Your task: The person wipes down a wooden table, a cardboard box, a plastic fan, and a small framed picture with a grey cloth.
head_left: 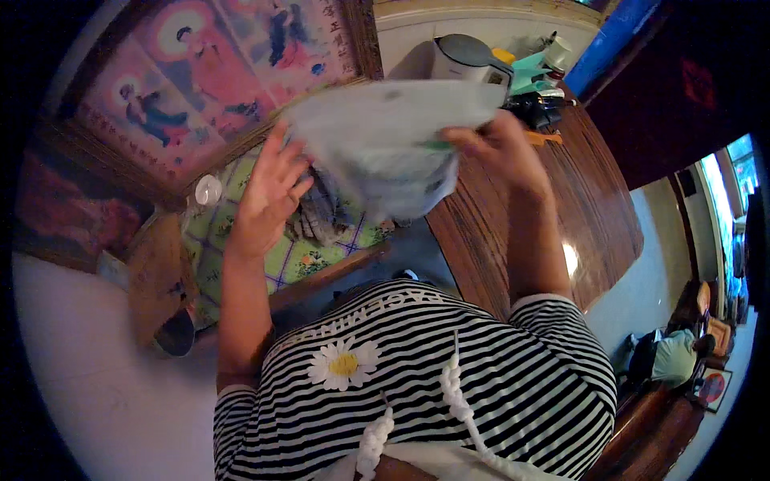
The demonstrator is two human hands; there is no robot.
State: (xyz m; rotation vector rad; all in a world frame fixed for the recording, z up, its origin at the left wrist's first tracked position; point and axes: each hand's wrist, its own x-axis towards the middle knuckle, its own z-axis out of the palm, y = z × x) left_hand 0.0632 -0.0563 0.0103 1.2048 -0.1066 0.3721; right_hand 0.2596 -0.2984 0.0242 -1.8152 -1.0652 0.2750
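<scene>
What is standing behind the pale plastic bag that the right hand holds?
Behind the pale plastic bag, the upper part of a white container with a grey lid is visible; the bag covers its lower part.

Kettle (pixel 467 52) behind bag (pixel 393 144), tbl (pixel 597 208) R

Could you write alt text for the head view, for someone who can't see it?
A person's right hand grips a pale plastic bag, blurred, at its right edge, while the left hand is open by the bag's left side. A brown wooden table is at right; a large framed picture is at upper left.
</scene>
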